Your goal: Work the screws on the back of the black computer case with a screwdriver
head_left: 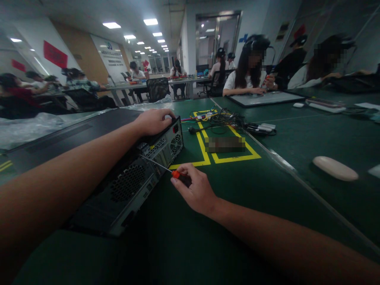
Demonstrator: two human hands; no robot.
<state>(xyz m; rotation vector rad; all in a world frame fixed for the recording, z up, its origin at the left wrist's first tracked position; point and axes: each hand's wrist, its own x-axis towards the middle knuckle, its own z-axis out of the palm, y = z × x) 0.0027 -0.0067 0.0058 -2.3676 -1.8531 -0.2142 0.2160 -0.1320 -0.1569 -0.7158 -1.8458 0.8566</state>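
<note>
We see the left forearm (74, 170) cut off by the left edge; it hides part of the black metal computer case (127, 184). The right hand (194, 189) covers much of the orange-and-dark screwdriver (176, 174), whose thin tip is too small for us to judge its contact. Far at left, we cannot read the blurred dark lettering (112, 52). The right edge cuts a small whitish object (375, 171).

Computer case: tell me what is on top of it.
The left hand rests on the computer case near its back edge, and the forearm crosses over it. Whatever lies beneath hand and forearm is covered.
</note>
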